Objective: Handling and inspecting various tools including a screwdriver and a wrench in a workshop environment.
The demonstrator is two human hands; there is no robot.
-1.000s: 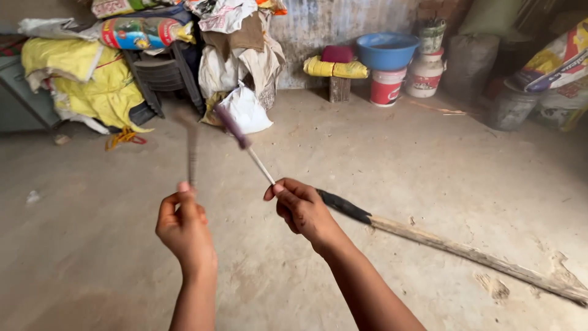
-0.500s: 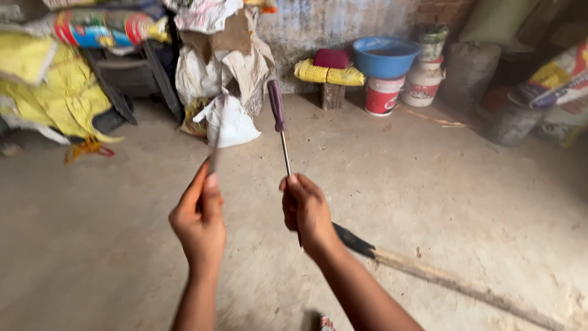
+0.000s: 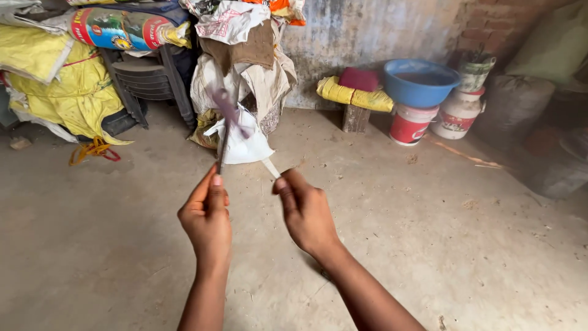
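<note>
Here, right hand [image 3: 306,211] gripping screwdriver [image 3: 245,138], left hand [image 3: 207,217] pinching thin rod [image 3: 224,146]

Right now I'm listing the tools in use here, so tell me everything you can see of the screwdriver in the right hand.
The screwdriver has a purple handle and a thin pale metal shaft. It is motion-blurred, so its tip and finer detail cannot be made out. It slants up and to the left, handle uppermost, in front of the white sack. The right hand pinches the lower shaft between thumb and fingers.
</note>
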